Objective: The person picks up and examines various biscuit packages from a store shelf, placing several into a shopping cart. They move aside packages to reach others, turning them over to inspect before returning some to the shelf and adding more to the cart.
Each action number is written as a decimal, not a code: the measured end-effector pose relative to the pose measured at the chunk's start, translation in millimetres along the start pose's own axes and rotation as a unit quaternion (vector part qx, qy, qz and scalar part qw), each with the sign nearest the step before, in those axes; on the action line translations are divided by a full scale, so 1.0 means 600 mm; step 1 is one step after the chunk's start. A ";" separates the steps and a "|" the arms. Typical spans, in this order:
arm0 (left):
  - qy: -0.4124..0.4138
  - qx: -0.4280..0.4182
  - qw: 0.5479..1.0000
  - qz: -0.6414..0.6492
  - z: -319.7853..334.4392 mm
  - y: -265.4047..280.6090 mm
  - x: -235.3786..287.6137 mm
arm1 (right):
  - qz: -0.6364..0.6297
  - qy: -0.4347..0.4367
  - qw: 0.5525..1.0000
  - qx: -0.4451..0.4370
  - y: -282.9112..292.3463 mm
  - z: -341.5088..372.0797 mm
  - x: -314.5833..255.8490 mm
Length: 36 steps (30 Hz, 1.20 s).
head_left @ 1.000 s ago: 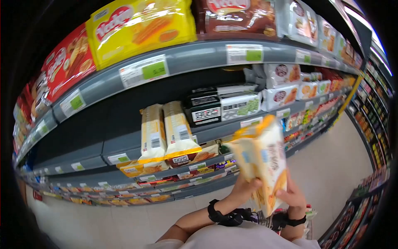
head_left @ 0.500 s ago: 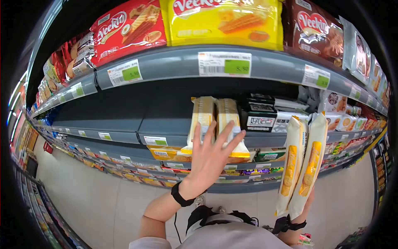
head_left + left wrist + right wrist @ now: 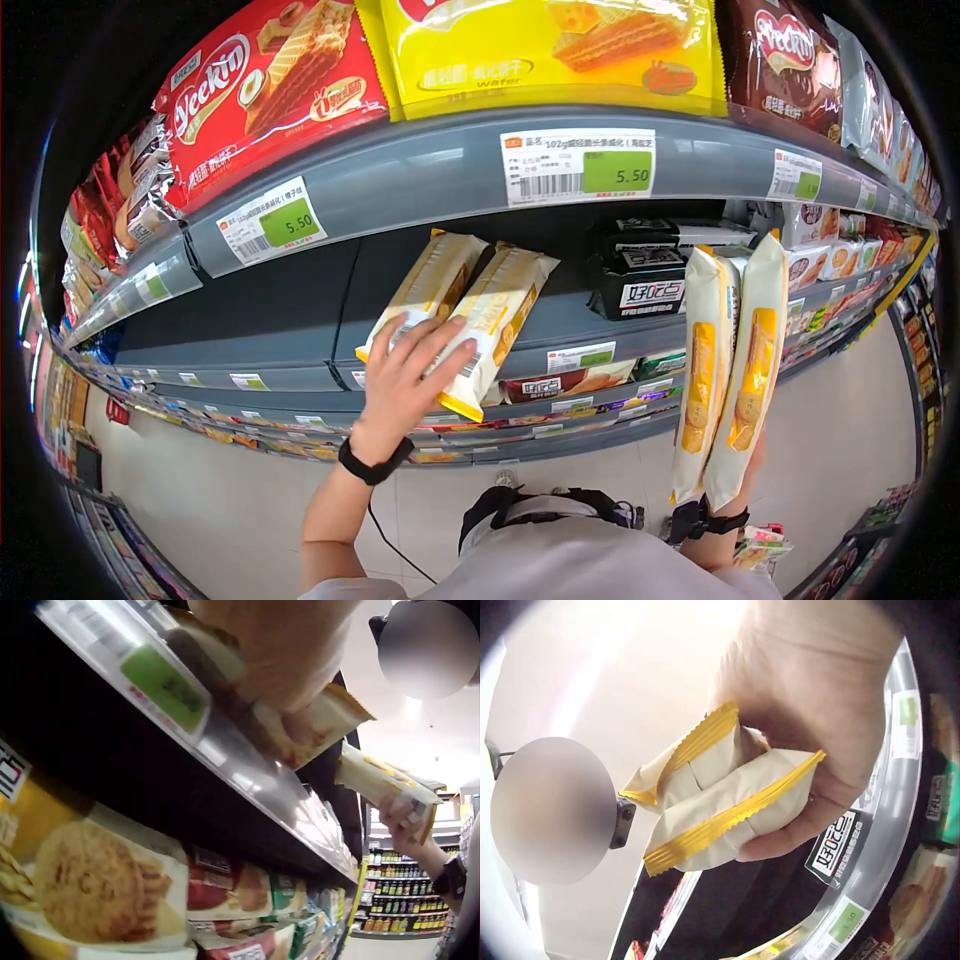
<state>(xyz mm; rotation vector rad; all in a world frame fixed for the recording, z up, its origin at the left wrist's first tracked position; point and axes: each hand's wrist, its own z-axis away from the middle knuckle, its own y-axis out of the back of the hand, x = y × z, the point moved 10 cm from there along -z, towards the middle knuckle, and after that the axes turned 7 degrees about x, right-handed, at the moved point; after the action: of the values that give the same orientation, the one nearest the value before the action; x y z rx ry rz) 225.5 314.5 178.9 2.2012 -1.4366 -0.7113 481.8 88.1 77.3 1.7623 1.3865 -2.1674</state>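
Observation:
Two cream packs with yellow ends (image 3: 500, 300) lie side by side, slanted, on the middle shelf, their near ends over its edge. My left hand (image 3: 405, 385) rests on those near ends with fingers spread and straight; in the left wrist view the hand (image 3: 281, 652) is over a pack (image 3: 315, 724). At the right, two similar packs (image 3: 745, 380) stand upright, mostly hiding my right hand. The right wrist view shows the right hand (image 3: 810, 712) gripping both packs (image 3: 727, 802) together, thumb and fingers round them.
Above, a shelf with price tags (image 3: 578, 168) carries red, yellow and brown wafer bags (image 3: 560, 50). Black boxed packs (image 3: 650, 270) sit right of the cream packs. Lower shelves hold more snacks (image 3: 570, 385); the tiled floor (image 3: 430, 510) lies below.
The two shelf packs have turned from nearly straight to slanted, near ends shifted left, with my left hand on them. The pair in my right hand was earlier before my body, near both hands, and is now upright at the right.

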 end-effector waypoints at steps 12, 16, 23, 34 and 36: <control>0.199 0.264 0.933 0.142 0.010 0.080 -0.191 | -0.021 0.003 0.999 -0.031 -0.043 -0.006 0.028; 0.364 0.304 0.812 0.342 0.015 0.053 -0.248 | -0.053 0.010 0.998 -0.011 -0.055 -0.003 0.028; 0.526 0.143 0.700 0.461 0.013 -0.086 -0.224 | -0.050 0.009 0.999 -0.016 -0.017 -0.013 0.039; 0.528 0.056 0.671 0.518 -0.028 -0.142 -0.144 | -0.119 0.001 0.974 0.195 0.031 0.006 0.046; 0.539 0.086 0.657 0.520 -0.019 -0.141 -0.154 | -0.102 -0.005 0.978 0.181 0.044 0.004 0.048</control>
<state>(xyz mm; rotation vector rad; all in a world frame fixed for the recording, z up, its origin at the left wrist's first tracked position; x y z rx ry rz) 261.5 432.8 155.1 0.9926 -1.6123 1.0019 483.2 85.0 38.3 1.7758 1.2868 -2.6795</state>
